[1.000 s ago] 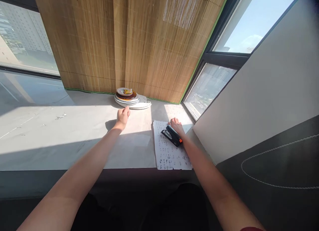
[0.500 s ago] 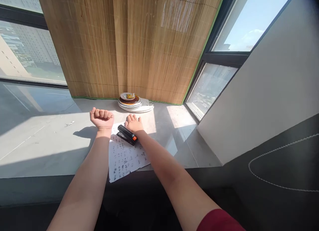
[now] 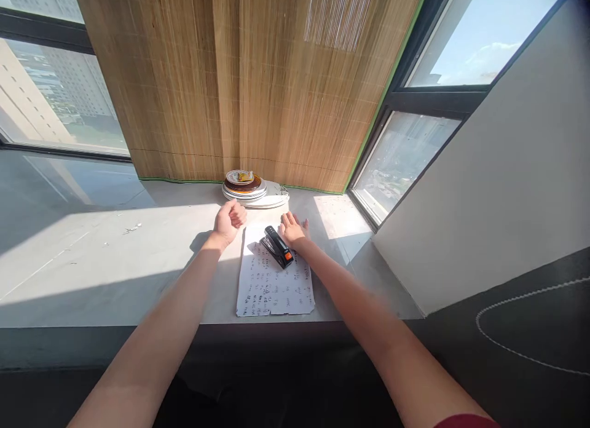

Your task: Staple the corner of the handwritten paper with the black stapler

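My left hand (image 3: 230,221) is closed in a fist just beyond the upper left corner of a sheet of paper (image 3: 271,293), with nothing showing from it. My right hand (image 3: 294,229) lies palm down with its fingers apart, at the paper's upper right edge. Between the two hands, closer to the right one, a black stapler (image 3: 277,248) with an orange patch lies slantwise on the sheet. Rows of dark handwriting cover the paper, and its near edge is ragged.
A stack of plates (image 3: 258,197) stands behind the hands, against a bamboo blind (image 3: 267,96). Small white scraps (image 3: 133,229) lie on the grey ledge (image 3: 115,262) to the left. A white wall (image 3: 488,188) bounds the right side; a beaded cord (image 3: 479,320) hangs there.
The paper and stapler have shifted right, and the sheet now lies straighter, wholly on the ledge. Both hands have moved right; the left fist has turned. The right hand stays spread.
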Action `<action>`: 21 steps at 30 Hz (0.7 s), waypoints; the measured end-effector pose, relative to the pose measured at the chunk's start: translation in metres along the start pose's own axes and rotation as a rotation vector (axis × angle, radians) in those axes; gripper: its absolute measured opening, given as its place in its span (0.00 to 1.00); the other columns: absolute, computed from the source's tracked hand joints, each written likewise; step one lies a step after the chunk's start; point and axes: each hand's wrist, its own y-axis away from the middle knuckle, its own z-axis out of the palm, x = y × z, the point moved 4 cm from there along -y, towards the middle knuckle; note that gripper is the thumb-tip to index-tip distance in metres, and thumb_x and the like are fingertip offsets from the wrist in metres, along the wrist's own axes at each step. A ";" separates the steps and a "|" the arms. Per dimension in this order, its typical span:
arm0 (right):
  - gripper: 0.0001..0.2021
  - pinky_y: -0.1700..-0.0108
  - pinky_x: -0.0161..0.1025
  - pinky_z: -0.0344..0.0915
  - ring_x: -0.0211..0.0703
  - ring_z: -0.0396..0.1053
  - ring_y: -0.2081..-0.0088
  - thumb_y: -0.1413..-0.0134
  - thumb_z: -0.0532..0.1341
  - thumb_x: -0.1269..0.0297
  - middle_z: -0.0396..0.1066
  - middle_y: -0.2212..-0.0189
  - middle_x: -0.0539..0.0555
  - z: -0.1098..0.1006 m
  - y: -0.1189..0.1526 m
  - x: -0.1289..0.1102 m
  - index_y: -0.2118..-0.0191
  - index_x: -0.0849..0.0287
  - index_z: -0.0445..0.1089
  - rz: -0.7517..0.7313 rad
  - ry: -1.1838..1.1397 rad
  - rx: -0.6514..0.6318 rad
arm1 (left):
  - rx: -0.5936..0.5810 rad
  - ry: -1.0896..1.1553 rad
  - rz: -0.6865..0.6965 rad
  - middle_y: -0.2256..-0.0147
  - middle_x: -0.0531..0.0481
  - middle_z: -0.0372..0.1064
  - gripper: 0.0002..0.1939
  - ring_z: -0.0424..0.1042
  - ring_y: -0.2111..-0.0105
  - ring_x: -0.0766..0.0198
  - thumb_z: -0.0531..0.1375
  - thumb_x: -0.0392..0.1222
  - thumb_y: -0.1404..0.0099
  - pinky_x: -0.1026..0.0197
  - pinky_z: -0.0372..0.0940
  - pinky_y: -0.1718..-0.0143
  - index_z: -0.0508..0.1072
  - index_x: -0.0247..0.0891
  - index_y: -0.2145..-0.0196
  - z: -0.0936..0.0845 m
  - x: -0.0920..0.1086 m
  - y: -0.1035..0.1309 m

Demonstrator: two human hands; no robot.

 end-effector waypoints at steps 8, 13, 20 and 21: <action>0.29 0.21 0.74 0.37 0.60 0.45 0.19 0.21 0.44 0.55 0.50 0.19 0.60 -0.012 0.012 0.032 0.21 0.51 0.55 -0.042 -0.016 0.070 | -0.278 -0.772 -0.075 0.84 0.56 0.57 0.24 0.47 0.81 0.64 0.69 0.30 0.38 0.55 0.39 0.73 0.62 0.41 0.84 0.047 -0.041 0.016; 0.34 0.23 0.79 0.32 0.64 0.38 0.18 0.20 0.45 0.48 0.43 0.18 0.62 -0.020 0.004 0.038 0.18 0.56 0.47 -0.055 -0.170 -0.050 | -0.327 -0.895 -0.109 0.84 0.56 0.56 0.25 0.47 0.82 0.63 0.68 0.26 0.42 0.55 0.39 0.72 0.60 0.42 0.85 0.050 -0.036 0.018; 0.23 0.25 0.54 0.62 0.54 0.68 0.29 0.28 0.58 0.66 0.72 0.30 0.59 -0.044 0.019 0.098 0.32 0.56 0.75 -0.274 -0.390 0.080 | -0.324 -0.959 -0.127 0.82 0.53 0.58 0.24 0.49 0.80 0.62 0.67 0.26 0.42 0.55 0.40 0.72 0.59 0.42 0.84 0.050 -0.039 0.017; 0.20 0.27 0.54 0.65 0.54 0.72 0.33 0.30 0.60 0.68 0.76 0.35 0.58 -0.048 0.021 0.102 0.38 0.55 0.79 -0.302 -0.383 0.137 | -0.325 -0.973 -0.124 0.82 0.53 0.58 0.24 0.49 0.79 0.62 0.67 0.27 0.41 0.55 0.41 0.72 0.59 0.42 0.84 0.049 -0.040 0.016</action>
